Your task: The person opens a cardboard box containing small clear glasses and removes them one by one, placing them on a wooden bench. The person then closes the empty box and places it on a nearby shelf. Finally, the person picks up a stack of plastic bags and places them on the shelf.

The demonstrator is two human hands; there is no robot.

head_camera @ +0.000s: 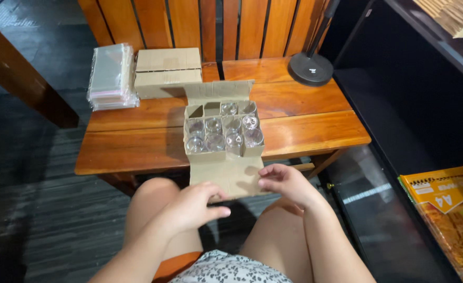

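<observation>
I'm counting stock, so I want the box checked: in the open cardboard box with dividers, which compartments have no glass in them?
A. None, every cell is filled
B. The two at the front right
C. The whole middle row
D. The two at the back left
D: in the open cardboard box, the two back-left cells show only bare cardboard, while clear glasses fill the others; both hands rest on the front flap.

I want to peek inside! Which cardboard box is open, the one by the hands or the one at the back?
The cardboard box with glass jars, nearest both hands, is open: its flaps are spread and the jars show. The plain box behind it is shut.
</observation>
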